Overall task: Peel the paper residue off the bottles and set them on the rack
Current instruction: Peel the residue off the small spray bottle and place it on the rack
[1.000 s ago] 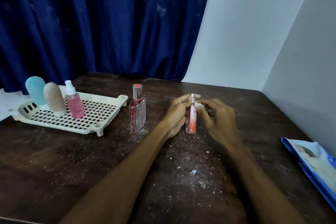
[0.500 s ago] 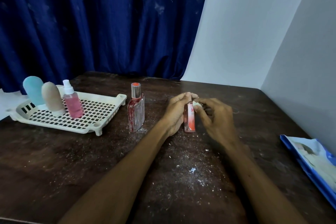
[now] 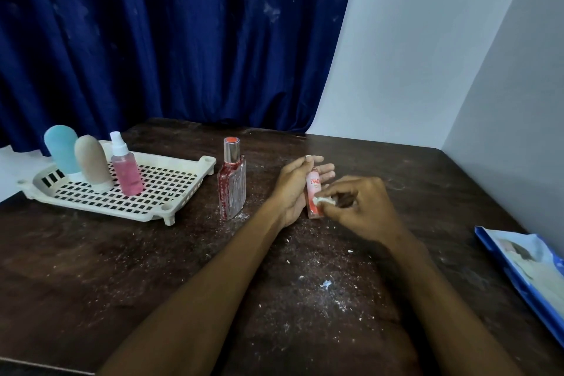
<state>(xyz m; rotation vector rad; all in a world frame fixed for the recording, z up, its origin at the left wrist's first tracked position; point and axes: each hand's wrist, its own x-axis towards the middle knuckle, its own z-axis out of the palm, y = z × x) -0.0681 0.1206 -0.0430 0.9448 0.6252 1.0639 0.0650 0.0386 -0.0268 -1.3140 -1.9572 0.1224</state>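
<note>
A slim orange-pink spray bottle stands upright on the dark wooden table, its base touching the top. My left hand holds it from the left, thumb near its silver cap and fingers behind it. My right hand pinches a crumpled bit of white paper against the bottle's lower half. A taller clear glass bottle with red contents stands alone to the left. The white perforated rack at the left carries a teal bottle, a beige bottle and a pink spray bottle.
White paper crumbs lie scattered on the table in front of me. A blue-edged packet lies at the right edge. A blue curtain hangs behind the table, and white walls close the right side.
My right hand has slid down from the bottle's top to its lower half, taking the paper scrap with it. My left fingers have straightened behind the bottle.
</note>
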